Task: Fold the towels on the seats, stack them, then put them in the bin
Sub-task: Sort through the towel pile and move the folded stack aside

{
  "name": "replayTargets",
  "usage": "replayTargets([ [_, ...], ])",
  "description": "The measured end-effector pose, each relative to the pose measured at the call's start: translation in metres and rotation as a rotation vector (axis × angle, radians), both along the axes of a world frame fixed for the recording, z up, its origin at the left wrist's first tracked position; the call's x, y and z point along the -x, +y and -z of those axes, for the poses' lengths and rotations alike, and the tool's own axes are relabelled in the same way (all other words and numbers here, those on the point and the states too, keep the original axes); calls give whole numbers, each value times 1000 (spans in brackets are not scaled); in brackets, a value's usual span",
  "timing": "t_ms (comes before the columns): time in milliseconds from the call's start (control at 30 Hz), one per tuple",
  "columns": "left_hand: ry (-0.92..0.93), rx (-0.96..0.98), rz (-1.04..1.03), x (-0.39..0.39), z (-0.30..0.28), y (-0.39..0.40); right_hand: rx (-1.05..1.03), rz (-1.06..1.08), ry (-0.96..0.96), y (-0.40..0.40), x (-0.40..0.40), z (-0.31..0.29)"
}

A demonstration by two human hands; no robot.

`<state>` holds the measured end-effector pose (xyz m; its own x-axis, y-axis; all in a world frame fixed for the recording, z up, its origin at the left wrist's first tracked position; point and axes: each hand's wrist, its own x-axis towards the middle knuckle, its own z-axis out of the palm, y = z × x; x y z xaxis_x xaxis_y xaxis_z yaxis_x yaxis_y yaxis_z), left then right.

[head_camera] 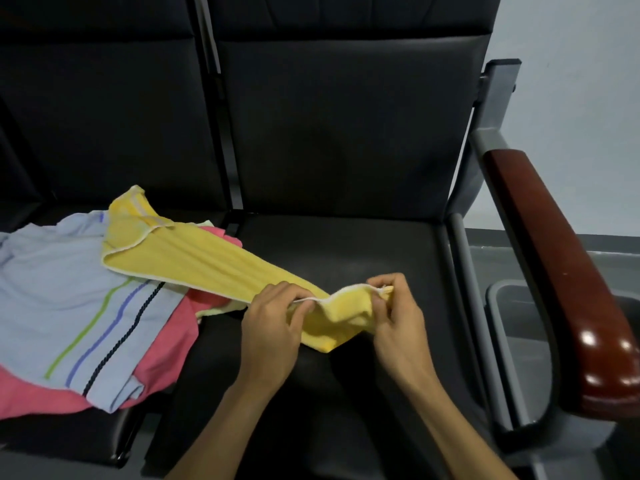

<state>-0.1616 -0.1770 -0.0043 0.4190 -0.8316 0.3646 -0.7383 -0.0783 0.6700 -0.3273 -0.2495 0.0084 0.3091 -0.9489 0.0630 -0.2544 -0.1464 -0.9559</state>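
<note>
Both hands — left hand [273, 325], right hand [396, 318] — pinch the soft, limp yellow towel [194, 259] along its white hem between them — best gripped at the corners.

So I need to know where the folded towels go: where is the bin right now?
In the head view the grey bin sits on the floor at the right, beyond the seat's wooden armrest, partly hidden by it.

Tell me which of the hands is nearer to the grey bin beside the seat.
The right. The right hand pinches the yellow towel over the seat's middle, closer to the grey bin beyond the armrest. The left hand grips the same towel farther from it.
</note>
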Motion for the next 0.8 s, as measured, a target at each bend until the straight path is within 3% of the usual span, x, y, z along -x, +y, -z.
replayTargets([
  [67,5,15,70,6,-3,-1,-62,-217,88,1,0,0],
  [133,19,4,119,10,-3,-2,19,-278,189,0,-3,1],
  [233,-44,-77,104,7,5,-2,198,-4,148,-2,-2,0],
  [333,-119,-97,34,0,10,-1,245,196,123,-4,5,-3],
  [500,-144,-65,130,10,5,0,128,-279,362,-2,3,4],
  [633,-72,-87,25,-6,7,1,235,107,301,-11,6,3],
  [700,-60,-78,25,-9,6,3,230,174,296,-15,13,3],
  [800,-113,-63,88,1,6,3,140,-141,422,-10,11,4],
])
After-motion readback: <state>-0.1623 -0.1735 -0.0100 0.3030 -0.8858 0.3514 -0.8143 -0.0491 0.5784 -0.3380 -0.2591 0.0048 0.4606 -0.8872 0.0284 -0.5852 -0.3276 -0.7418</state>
